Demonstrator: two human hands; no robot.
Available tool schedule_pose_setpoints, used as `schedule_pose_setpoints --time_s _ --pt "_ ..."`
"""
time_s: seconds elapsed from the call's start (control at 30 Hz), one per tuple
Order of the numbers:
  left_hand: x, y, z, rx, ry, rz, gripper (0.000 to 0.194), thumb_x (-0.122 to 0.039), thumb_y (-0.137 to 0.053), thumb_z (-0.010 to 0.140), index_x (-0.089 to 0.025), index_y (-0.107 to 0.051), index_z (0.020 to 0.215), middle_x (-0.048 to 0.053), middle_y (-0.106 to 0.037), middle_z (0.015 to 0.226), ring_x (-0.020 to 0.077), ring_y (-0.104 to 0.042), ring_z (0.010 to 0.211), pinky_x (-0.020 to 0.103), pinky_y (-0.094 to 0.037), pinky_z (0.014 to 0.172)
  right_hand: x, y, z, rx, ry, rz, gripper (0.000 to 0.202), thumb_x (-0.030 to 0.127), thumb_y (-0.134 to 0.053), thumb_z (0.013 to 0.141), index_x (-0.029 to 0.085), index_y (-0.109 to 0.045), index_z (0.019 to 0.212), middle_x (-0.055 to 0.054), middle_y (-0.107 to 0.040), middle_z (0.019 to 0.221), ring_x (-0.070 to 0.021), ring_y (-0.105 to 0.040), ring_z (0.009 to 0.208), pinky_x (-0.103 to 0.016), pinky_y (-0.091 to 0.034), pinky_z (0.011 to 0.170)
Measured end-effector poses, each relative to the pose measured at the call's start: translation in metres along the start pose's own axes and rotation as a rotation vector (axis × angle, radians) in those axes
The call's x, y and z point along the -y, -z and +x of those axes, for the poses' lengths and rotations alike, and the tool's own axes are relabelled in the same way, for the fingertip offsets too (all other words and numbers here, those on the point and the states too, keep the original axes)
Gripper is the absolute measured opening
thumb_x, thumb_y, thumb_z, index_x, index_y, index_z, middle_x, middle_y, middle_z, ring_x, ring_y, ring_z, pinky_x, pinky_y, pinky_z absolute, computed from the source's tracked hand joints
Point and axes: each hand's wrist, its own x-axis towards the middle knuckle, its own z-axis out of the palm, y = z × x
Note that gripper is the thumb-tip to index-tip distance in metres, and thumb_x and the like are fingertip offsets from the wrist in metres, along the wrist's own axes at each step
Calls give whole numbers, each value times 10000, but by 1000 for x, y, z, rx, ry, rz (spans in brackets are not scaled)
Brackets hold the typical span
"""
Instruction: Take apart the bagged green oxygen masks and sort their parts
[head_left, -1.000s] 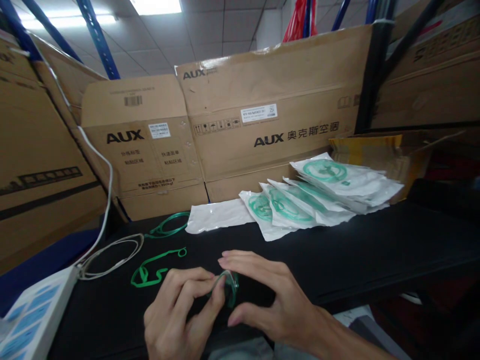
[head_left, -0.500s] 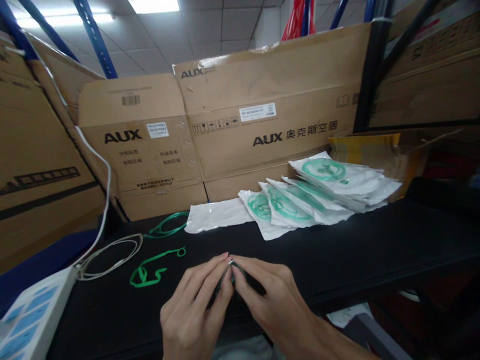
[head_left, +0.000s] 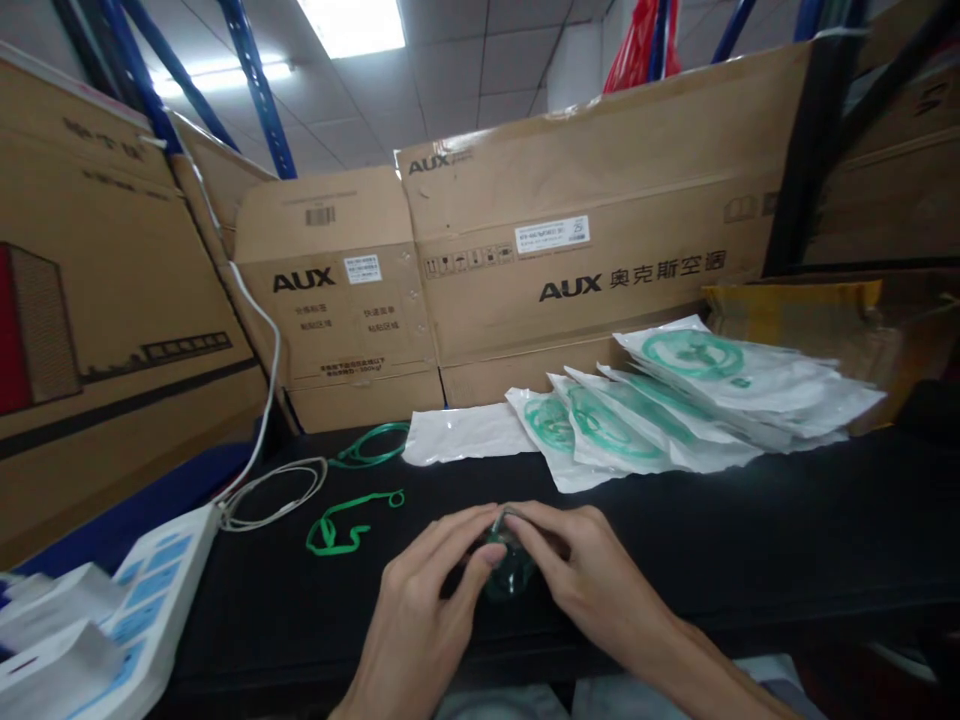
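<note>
Between my two hands is a clear, greenish rounded piece (head_left: 510, 572) with a thin strip at its top edge. My left hand (head_left: 435, 590) pinches it from the left, thumb against its upper side. From the right, my right hand (head_left: 592, 570) holds the same top edge with thumb and forefinger. A green strap (head_left: 328, 530) lies on the black table to the left of my hands. Behind it is a coil of green tubing (head_left: 371, 459), beside a flat white pouch (head_left: 466, 433). Several white packets with green tubing (head_left: 616, 425) overlap at the back right.
Cardboard boxes (head_left: 487, 290) stand along the back of the black table (head_left: 720, 540). A white power strip (head_left: 169, 590) with plugs is at the left, near a pale looped cable (head_left: 319, 492). An opened box (head_left: 795, 310) stands behind the packets.
The view has shifted, so the boxes and packets appear further right. More of the clear greenish piece now shows below my fingers, and my hands have turned slightly around it.
</note>
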Motion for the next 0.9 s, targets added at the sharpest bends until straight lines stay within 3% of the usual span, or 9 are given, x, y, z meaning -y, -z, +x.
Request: schedule_pose_setpoints --time_s 0.13,0.2,0.27,0.37,0.43,0.53,0.67,0.77,0.9 --pt "26 24 24 171 198 148 334 -367 -431 1028 -270 -733 1130 16 -740 1198 209 -668 1151 370 -487 1069 -12 7 7 -68 -56 -45 323 357 -475 984 171 -722 889 -26 -711 788 -175 -671 734 -230 -469 650" --pt "53 42 35 253 288 280 338 -407 -474 997 -243 -728 1149 55 -731 1207 261 -652 1165 421 -474 1058 -17 10 9 -85 -51 -76 341 376 -460 985 169 -692 843 -22 -678 756 -171 -643 710 -239 -451 648" --pt "85 59 41 370 362 376 344 -333 -502 960 -221 -698 1220 87 -709 1240 288 -641 1166 447 -460 1046 -20 12 9 -99 -45 -86 358 384 -444 987 171 -663 802 -15 -641 719 -163 -614 680 -243 -432 632" --pt "121 72 37 443 443 371 372 -282 -532 898 -226 -682 1233 82 -693 1261 271 -628 1189 397 -453 1044 -22 12 9 -104 -41 -70 361 388 -442 981 174 -639 768 -9 -614 693 -155 -590 651 -242 -415 599" --pt "131 71 32 452 442 294 366 -356 -540 896 -236 -689 1209 71 -692 1254 252 -632 1181 356 -448 1040 -23 12 10 -107 -36 -55 351 386 -452 974 172 -655 783 -16 -632 709 -159 -604 661 -242 -423 598" --pt "125 63 31 447 468 257 335 -445 -547 882 -222 -722 1060 69 -735 1082 256 -670 1046 340 -477 934 -28 10 12 -124 -52 15 320 376 -471 957 167 -711 919 -38 -695 790 -175 -656 705 -248 -470 626" --pt "106 51 36 480 476 208 252 -380 -512 881 -210 -698 878 45 -732 872 232 -674 850 299 -459 756 -35 11 14 -107 -70 111 302 216 -513 873 172 -706 1101 -62 -747 969 -187 -710 834 -261 -522 719" --pt "94 47 39 464 452 170 249 -387 -515 880 -209 -690 868 45 -731 870 228 -668 834 292 -446 749 -36 13 14 -63 -26 -5 401 79 -539 768 202 -720 1105 -38 -754 1038 -175 -695 881 -260 -498 778" --pt "69 43 46 454 369 38 295 -444 -475 933 -215 -660 916 46 -745 926 224 -683 895 288 -458 815 -33 14 12 32 26 -59 242 141 -636 808 213 -778 991 -18 -771 973 -166 -672 820 -250 -459 741"
